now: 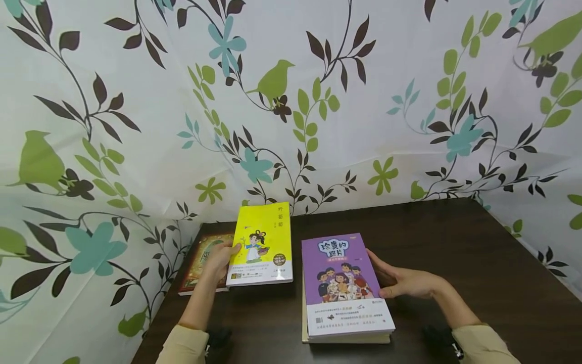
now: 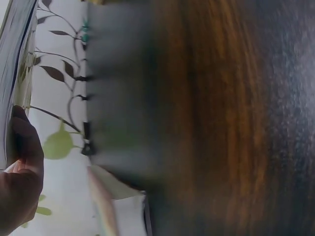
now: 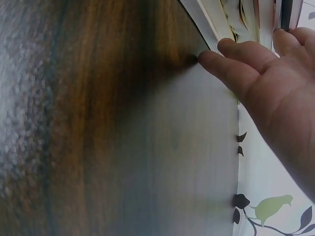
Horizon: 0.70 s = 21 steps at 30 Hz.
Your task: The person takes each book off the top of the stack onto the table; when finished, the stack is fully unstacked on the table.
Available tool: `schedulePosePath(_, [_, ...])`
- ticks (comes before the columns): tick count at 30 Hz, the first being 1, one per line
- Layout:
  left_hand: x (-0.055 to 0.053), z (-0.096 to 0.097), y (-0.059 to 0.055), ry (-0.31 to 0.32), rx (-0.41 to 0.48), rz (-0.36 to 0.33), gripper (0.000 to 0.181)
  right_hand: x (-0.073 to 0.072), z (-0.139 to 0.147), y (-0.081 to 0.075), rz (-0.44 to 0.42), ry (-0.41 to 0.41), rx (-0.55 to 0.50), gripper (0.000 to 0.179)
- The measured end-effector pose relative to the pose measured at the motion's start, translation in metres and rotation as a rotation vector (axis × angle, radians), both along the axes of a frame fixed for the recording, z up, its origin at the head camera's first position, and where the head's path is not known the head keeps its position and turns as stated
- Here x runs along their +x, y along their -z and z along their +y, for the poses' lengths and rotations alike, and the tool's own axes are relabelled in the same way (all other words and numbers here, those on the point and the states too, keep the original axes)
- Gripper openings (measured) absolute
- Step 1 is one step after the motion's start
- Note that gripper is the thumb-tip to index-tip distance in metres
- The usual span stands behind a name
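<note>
My left hand [image 1: 221, 260] grips a yellow book [image 1: 261, 240] by its left edge, with the thumb at the cover. In the left wrist view the book's page edges [image 2: 12, 64] stand clear of the table, and the left hand [image 2: 22, 177] is at its side. A purple book [image 1: 338, 273] tops a stack of several books in the head view. Along the stack's right side lies my right hand [image 1: 404, 280]. Its fingers [image 3: 236, 71] reach fairly straight against the page edges [image 3: 236, 19] in the right wrist view.
A dark red and gold book [image 1: 200, 268] lies flat on the left of the dark wooden table [image 1: 436, 237], partly covered by the left hand and yellow book. Behind the table hangs a white cloth [image 1: 345, 126] printed with leaves and birds.
</note>
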<state>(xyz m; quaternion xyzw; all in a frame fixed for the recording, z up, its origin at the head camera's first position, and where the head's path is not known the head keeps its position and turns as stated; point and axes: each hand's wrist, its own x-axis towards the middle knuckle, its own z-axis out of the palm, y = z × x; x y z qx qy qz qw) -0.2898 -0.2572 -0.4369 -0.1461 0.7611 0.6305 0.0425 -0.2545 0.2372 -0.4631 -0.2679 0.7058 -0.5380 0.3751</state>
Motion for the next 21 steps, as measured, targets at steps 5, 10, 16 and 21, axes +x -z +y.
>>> schedulePosePath(5, [-0.009,0.003,0.019,-0.012,-0.047,-0.023,0.049,-0.001,0.002,-0.003,-0.003,-0.007,0.015,0.100])
schedulePosePath(10, [-0.009,0.004,0.034,-0.012,-0.136,-0.079,0.052,0.001,0.000,0.000,-0.017,-0.016,0.024,0.101])
schedulePosePath(16, [-0.012,0.006,0.044,0.017,-0.214,-0.118,0.049,0.002,0.000,0.002,-0.025,-0.013,0.017,0.101])
schedulePosePath(21, [-0.017,0.010,0.043,0.018,-0.289,-0.145,0.051,-0.001,0.001,0.001,-0.016,-0.007,0.002,0.101])
